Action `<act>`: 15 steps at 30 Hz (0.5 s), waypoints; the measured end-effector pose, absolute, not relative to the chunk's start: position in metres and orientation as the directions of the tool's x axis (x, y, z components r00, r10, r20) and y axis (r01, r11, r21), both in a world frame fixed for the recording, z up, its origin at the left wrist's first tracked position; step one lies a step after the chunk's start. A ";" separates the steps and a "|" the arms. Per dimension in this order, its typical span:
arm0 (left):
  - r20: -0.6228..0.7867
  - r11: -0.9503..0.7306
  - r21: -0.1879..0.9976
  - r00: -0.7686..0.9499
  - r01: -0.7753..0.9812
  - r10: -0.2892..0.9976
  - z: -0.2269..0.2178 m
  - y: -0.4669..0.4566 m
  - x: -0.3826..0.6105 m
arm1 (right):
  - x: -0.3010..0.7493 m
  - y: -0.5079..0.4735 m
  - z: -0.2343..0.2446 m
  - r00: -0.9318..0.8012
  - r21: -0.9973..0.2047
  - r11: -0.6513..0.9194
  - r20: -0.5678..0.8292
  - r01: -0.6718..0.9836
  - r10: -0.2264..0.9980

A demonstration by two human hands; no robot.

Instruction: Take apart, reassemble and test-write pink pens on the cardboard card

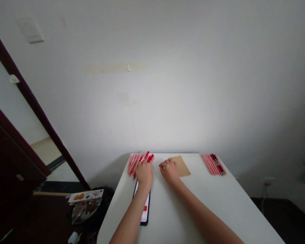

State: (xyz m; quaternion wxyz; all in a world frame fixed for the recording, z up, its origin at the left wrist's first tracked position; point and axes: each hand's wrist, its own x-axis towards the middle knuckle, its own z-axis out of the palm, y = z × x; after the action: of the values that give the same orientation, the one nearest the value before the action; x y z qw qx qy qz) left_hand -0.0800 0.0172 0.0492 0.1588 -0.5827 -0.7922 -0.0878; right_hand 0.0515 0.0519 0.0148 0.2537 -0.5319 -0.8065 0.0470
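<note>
A loose pile of pink and red pens (135,162) lies at the far left of the white table (172,210). My left hand (144,173) is at the pile's right side, its fingers curled down over a red pen; the fingertips are partly hidden. To its right, my right hand (170,171) has bent fingers drawn together, and whether anything small is between them cannot be made out. A brown card or notebook (181,166) lies flat beside and partly behind that hand. Under my left wrist is a phone (144,217) with a lit screen.
A row of pink, red and black pens (213,164) lies side by side at the far right of the table. The wall (167,101) stands behind the back edge. A full black-lined bin (87,210) is on the floor at left, near a doorway.
</note>
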 end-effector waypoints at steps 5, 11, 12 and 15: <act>0.350 0.310 -0.034 -0.279 0.950 0.894 0.048 0.017 -0.079 | 0.053 0.050 0.015 -0.302 -0.352 0.433 0.369 0.830 0.879; 0.343 0.311 -0.005 -0.291 0.950 0.893 0.050 0.018 -0.079 | 0.055 0.050 0.018 -0.277 -0.386 0.413 0.362 0.825 0.890; 0.343 0.305 0.001 -0.286 0.952 0.895 0.050 0.018 -0.078 | 0.056 0.050 0.019 -0.274 -0.391 0.412 0.362 0.823 0.891; 0.338 0.279 0.019 -0.268 0.960 0.902 0.053 0.017 -0.076 | 0.062 0.050 0.023 -0.266 -0.407 0.419 0.380 0.812 0.886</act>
State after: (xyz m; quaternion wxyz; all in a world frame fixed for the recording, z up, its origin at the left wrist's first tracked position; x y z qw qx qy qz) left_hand -0.0758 0.0175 0.0527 0.1318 -0.5902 -0.7887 -0.1105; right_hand 0.0618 0.0497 0.0234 0.2837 -0.5351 -0.7930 0.0651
